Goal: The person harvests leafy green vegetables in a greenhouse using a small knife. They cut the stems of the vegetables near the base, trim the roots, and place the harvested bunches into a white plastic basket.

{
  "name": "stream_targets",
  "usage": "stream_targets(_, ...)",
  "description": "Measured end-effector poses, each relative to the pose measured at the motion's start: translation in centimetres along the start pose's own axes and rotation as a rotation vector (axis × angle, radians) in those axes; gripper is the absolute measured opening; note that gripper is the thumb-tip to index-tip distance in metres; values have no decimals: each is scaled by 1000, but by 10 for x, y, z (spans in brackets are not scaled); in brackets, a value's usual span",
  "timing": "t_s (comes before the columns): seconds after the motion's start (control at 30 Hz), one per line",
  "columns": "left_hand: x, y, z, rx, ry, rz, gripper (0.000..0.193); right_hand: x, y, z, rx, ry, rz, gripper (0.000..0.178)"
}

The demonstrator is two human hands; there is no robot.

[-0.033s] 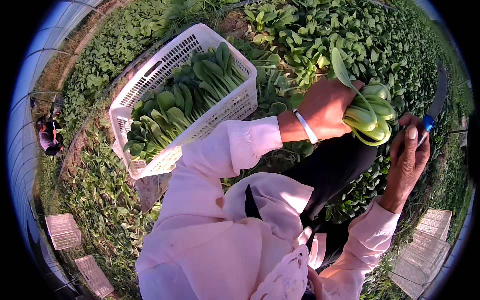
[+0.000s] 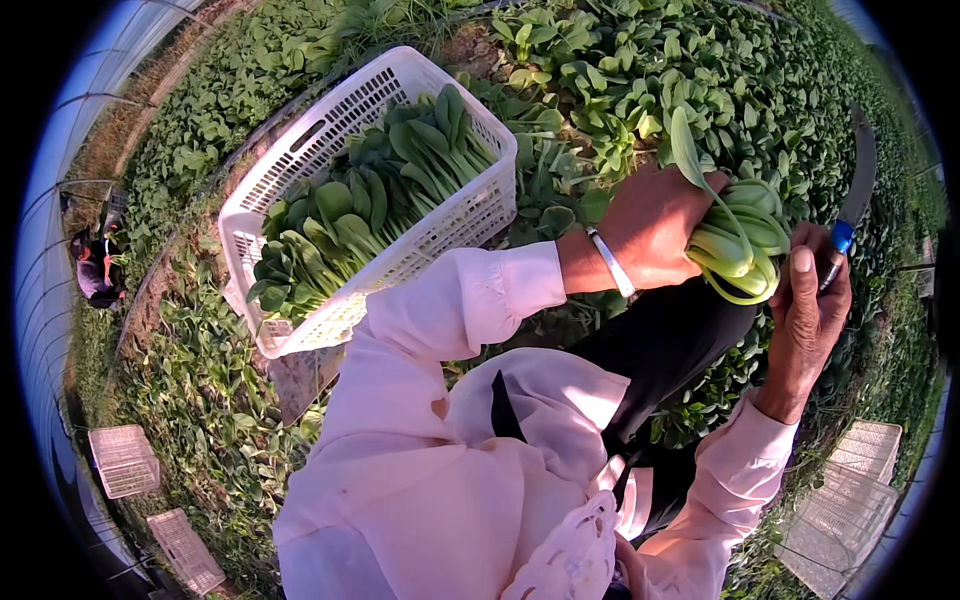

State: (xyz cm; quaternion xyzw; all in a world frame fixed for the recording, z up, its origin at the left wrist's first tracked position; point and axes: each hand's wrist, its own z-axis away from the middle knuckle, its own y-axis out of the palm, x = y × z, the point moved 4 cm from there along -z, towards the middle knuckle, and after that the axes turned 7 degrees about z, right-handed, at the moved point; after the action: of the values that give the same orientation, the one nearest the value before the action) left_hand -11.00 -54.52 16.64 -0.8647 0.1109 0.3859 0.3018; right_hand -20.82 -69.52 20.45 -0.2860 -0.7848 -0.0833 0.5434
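My left hand (image 2: 658,225) is closed around a bunch of bok choy (image 2: 742,238), its pale stem ends turned toward the right. One long leaf (image 2: 686,146) sticks up from the bunch past my knuckles. Close by on the right, my right hand (image 2: 808,310) grips a knife (image 2: 860,180) with a blue collar at its handle; the long blade points up and away. The fingertips of that hand are near the stem ends. To the left stands a white plastic crate (image 2: 398,262) holding rows of bok choy (image 2: 350,205) laid side by side.
Growing bok choy (image 2: 700,70) covers the ground ahead and to the right. More pale crates lie at the lower left (image 2: 125,460) and lower right (image 2: 840,510). Another person (image 2: 97,265) is at the far left, beside the greenhouse's plastic wall (image 2: 45,290).
My right hand has shifted slightly left with the knife, nearer to the bunch. The bunch in my left hand has moved a little downward and to the right.
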Motion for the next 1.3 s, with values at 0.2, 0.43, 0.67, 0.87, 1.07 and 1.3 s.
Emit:
stream_targets(0.2, 30, -12, 38, 7, -91, 162, 59, 1, 56, 2, 157, 61, 67, 27)
stream_targets(0.43, 81, -114, 72, -277, -159, 178, 63, -26, 18, -3, -25, 175, 11, 27)
stream_targets(0.67, 159, -255, 126, -115, -113, -956, 73, -97, -98, 12, -248, 360, -79, 17)
stream_targets(0.87, 215, -229, 150, 206, -92, -963, 80, -157, -175, 45, -415, 521, -233, 13)
stream_targets(1.07, 256, -206, 172, 339, -155, -953, 78, -195, -218, 86, -573, 646, -241, 13)
stream_targets(1.3, 258, -230, 168, -63, -403, -696, 67, -205, -238, 110, -574, 751, -233, 20)
